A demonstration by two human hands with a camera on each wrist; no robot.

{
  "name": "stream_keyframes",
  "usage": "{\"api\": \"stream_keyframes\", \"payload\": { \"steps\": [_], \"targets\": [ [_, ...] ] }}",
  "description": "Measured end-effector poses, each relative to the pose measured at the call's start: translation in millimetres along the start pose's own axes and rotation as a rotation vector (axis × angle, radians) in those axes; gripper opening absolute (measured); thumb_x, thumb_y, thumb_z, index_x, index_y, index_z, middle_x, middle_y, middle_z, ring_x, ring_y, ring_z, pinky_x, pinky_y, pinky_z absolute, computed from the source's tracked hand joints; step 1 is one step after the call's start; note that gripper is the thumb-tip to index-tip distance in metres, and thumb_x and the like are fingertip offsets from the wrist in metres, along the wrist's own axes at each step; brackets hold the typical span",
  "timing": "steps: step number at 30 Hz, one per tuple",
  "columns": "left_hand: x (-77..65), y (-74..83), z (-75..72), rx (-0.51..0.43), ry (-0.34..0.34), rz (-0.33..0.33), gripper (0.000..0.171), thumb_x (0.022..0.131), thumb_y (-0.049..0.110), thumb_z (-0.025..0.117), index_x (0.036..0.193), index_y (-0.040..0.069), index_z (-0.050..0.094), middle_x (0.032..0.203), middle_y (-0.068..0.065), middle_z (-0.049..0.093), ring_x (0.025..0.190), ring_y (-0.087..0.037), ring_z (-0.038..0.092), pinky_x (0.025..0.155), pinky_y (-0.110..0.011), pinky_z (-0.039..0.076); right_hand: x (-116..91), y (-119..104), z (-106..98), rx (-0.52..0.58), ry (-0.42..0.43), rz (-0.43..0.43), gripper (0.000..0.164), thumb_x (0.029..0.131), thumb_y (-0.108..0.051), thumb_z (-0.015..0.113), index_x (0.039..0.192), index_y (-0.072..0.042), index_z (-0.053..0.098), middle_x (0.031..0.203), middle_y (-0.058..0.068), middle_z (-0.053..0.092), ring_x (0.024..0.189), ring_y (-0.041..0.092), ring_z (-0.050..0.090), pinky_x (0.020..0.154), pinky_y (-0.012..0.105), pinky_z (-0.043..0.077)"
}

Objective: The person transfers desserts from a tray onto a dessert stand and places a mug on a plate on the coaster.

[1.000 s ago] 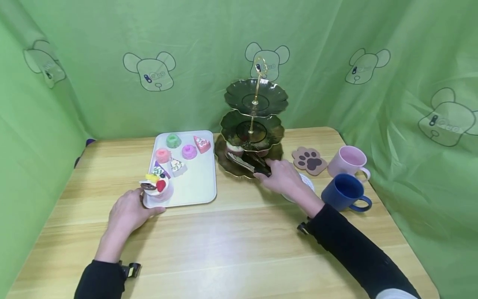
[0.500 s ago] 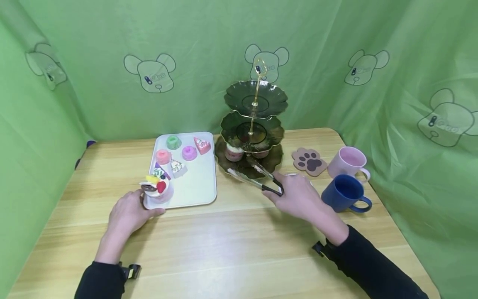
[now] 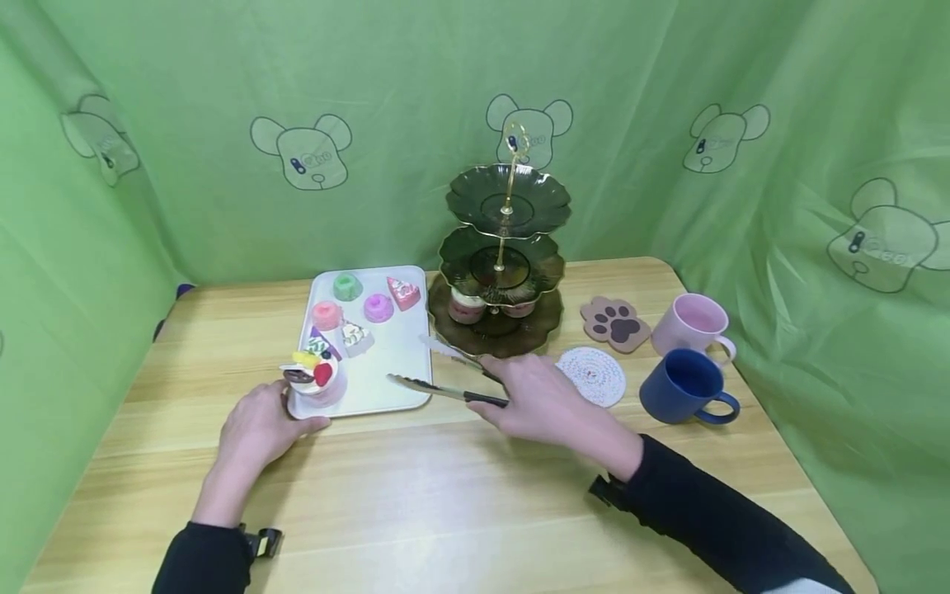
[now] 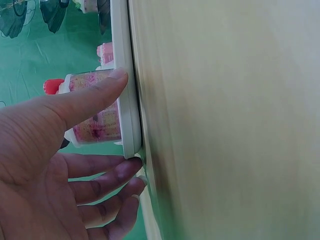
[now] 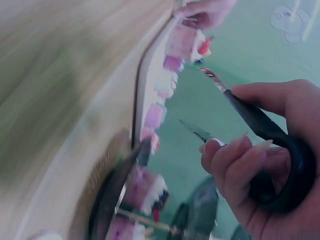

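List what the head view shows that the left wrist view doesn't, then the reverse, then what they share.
Only the head view: the blue mug, pink mug, paw coaster, white coaster and right hand.

Only the left wrist view: the palm side of the left hand; the head view shows its back.

Both: the left hand, the tray, the cup cake and at least part of the tiered stand.

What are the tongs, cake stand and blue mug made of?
Tongs: probably metal, because they shine silvery; the black grips may be plastic. Cake stand: perhaps glossy plastic or glass, since it catches bright reflections. Blue mug: maybe ceramic; it looks smooth and fairly dull.
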State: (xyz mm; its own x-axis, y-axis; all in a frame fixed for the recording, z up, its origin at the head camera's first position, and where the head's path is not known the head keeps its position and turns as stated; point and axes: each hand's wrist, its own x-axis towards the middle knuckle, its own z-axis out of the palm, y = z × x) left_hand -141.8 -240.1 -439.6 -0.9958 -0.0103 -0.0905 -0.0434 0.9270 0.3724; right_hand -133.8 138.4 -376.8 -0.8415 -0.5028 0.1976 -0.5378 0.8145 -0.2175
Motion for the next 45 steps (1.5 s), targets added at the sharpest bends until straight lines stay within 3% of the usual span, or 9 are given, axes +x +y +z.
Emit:
{"api": "stream_keyframes", "payload": {
  "steps": [4, 6, 11, 15, 22, 36, 45],
  "targets": [
    [-0.9, -2.5, -0.8, -0.008, -0.014, -0.013, 0.084, 0.062, 0.061, 0.074, 0.117, 0.000, 0.053, 0.088, -0.014, 0.060, 0.080, -0.031, 0.055, 0.061, -0.041, 0.040, 16.8, -12.2, 15.6, 0.020, -0.006, -0.072, 0.047, 0.076, -0.054, 0.063, 0.106, -0.018, 0.059, 0.057, -0.010, 0.048, 0.050, 0.009, 0.046, 0.040, 0.027, 0.033],
    [-1.3, -3.8, -1.3, -0.016, -0.021, -0.021, 0.085, 0.062, 0.060, 0.073, 0.119, 0.000, 0.052, 0.090, -0.013, 0.062, 0.081, -0.030, 0.055, 0.061, -0.040, 0.040, 24.2, -19.0, 22.8, 0.027, -0.015, -0.090, 0.051, 0.076, -0.052, 0.064, 0.110, -0.015, 0.060, 0.061, -0.009, 0.052, 0.054, 0.011, 0.051, 0.043, 0.029, 0.038],
    [-1.7, -5.5, -3.3, -0.035, -0.027, -0.029, 0.090, 0.064, 0.059, 0.073, 0.125, -0.002, 0.049, 0.100, -0.017, 0.063, 0.090, -0.035, 0.056, 0.067, -0.044, 0.041, 40.5, -36.7, 36.6, 0.003, -0.049, -0.103, 0.053, 0.076, -0.054, 0.063, 0.110, -0.015, 0.059, 0.063, -0.008, 0.054, 0.056, 0.013, 0.054, 0.044, 0.030, 0.041],
    [-2.4, -6.7, -3.8, -0.036, -0.027, -0.032, 0.088, 0.064, 0.057, 0.074, 0.125, -0.002, 0.049, 0.101, -0.016, 0.064, 0.091, -0.035, 0.057, 0.067, -0.043, 0.041, 50.4, -49.0, 47.0, -0.015, -0.064, -0.121, 0.050, 0.075, -0.057, 0.062, 0.105, -0.017, 0.058, 0.056, -0.010, 0.046, 0.052, 0.011, 0.048, 0.039, 0.028, 0.035],
    [-2.3, -7.0, -3.4, -0.035, -0.031, -0.042, 0.085, 0.065, 0.055, 0.074, 0.125, -0.001, 0.050, 0.099, -0.014, 0.066, 0.093, -0.035, 0.057, 0.068, -0.043, 0.041, 64.8, -65.5, 61.6, -0.036, -0.075, -0.124, 0.053, 0.076, -0.058, 0.059, 0.108, -0.016, 0.058, 0.055, -0.009, 0.046, 0.053, 0.011, 0.048, 0.044, 0.030, 0.037],
    [-5.4, -6.0, -4.9, -0.041, -0.037, -0.050, 0.086, 0.064, 0.058, 0.073, 0.123, -0.001, 0.052, 0.099, -0.014, 0.066, 0.091, -0.035, 0.058, 0.067, -0.042, 0.042, 81.0, -81.5, 78.8, 0.006, -0.112, -0.076, 0.053, 0.077, -0.056, 0.061, 0.112, -0.016, 0.057, 0.051, -0.008, 0.046, 0.054, 0.011, 0.049, 0.045, 0.027, 0.038],
    [-4.3, -6.8, -3.7, -0.029, -0.022, -0.052, 0.087, 0.064, 0.058, 0.073, 0.124, -0.001, 0.051, 0.099, -0.014, 0.066, 0.091, -0.036, 0.058, 0.067, -0.044, 0.042, 80.0, -80.6, 81.9, 0.001, -0.089, -0.085, 0.046, 0.079, -0.054, 0.061, 0.104, -0.016, 0.057, 0.053, -0.007, 0.046, 0.050, 0.011, 0.047, 0.044, 0.027, 0.036]
  ]
}}
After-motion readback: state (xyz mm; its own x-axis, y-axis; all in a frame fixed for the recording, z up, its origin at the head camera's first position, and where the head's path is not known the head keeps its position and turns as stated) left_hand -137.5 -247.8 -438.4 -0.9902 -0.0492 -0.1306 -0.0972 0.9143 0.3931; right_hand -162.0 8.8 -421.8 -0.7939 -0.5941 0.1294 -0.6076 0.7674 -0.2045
